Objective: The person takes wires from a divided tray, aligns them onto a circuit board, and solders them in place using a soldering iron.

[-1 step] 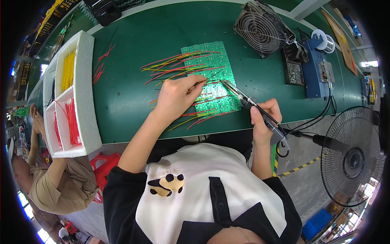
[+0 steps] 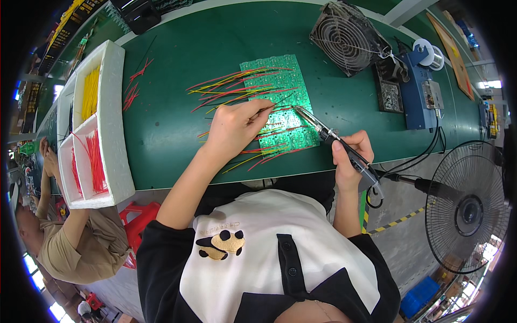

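My left hand [image 2: 239,126] pinches a thin black wire [image 2: 284,99] over the left middle of a green circuit board panel [image 2: 277,63]. My right hand [image 2: 353,153] is closed round the handle of a soldering iron [image 2: 323,128]. The iron's tip points left and meets the board, or hovers just above it, close to the wire's end; I cannot tell if they touch. Red and yellow wires [image 2: 215,85] lie in rows across the panel, their ends reaching out past its left side. My left fingers hide part of the board and some wires.
A white foam box [image 2: 125,161] of sorted wires stands at left, with loose red wires [image 2: 131,97] beside it. Behind right are a square fan [image 2: 350,37], a blue soldering station [image 2: 417,102] and a solder spool [image 2: 425,54]. A floor fan [image 2: 468,207] is at right; another person [image 2: 81,242] sits left.
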{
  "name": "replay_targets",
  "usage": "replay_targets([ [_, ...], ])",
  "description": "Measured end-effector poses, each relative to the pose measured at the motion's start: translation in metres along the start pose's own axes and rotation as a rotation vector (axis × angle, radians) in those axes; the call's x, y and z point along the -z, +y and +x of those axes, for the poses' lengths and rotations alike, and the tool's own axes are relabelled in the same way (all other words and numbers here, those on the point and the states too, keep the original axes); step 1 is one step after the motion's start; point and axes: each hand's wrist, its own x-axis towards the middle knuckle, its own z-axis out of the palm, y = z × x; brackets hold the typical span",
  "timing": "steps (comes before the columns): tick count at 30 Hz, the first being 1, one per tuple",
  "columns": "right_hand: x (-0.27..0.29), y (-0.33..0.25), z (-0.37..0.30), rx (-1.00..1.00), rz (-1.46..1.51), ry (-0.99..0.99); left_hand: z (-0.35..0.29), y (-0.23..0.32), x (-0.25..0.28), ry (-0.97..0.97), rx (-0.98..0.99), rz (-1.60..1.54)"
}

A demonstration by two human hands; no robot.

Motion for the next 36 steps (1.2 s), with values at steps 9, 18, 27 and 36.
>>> replay_targets([
  [9, 0.0013, 0.0023, -0.0019, 0.045, -0.018, -0.003, 0.0005, 0.0, -0.0007, 0.021, -0.029, 0.0],
  [18, 0.0007, 0.0024, -0.0012, 0.036, 0.017, 0.017, 0.0004, -0.0007, -0.001, 0.033, -0.044, -0.01],
  [27, 0.0004, 0.0042, 0.0003, 0.029, -0.002, 0.023, 0.0027, 0.0014, 0.0009, 0.035, -0.118, -0.007],
  [36, -0.0017, 0.0061, 0.0027, 0.072, 0.056, 0.109, 0.001, 0.003, 0.0012, 0.008, 0.036, -0.044],
])
